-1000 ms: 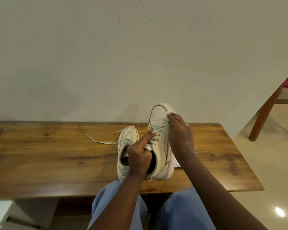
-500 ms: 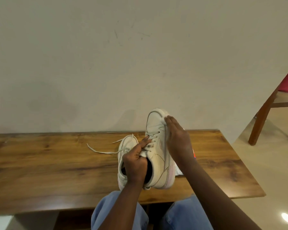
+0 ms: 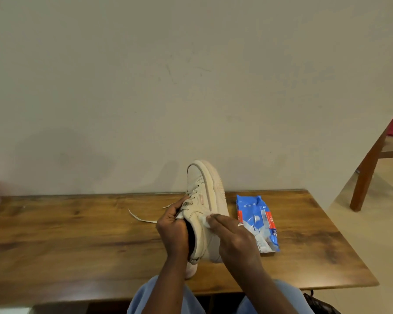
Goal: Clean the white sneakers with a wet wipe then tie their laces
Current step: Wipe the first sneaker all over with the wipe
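The person sits at a wooden desk (image 3: 77, 234) that stands against a plain wall (image 3: 145, 87). The two hands are close together, and both are on the same white sneaker (image 3: 202, 184). This sneaker is lifted above the desk and turned partly on its side, with the toe pointing up and away and the sole to the right.

The left hand (image 3: 173, 232) grips the sneaker at its opening, with the fingers curled round the edge near the tongue. The right hand (image 3: 234, 241) holds a small bunched wet wipe (image 3: 205, 220) at its fingertips and presses it on the outer side of the sneaker.

The second sneaker (image 3: 191, 269) lies on the desk under the left hand; only its heel part shows. One loose lace (image 3: 143, 219) lies on the desk to the left of the hands.

A blue pack of wipes (image 3: 256, 223) lies flat on the desk, just beside the right hand. The person's light blue trousers (image 3: 163, 298) show at the bottom. A wooden chair (image 3: 368, 173) stands on the floor at the right.
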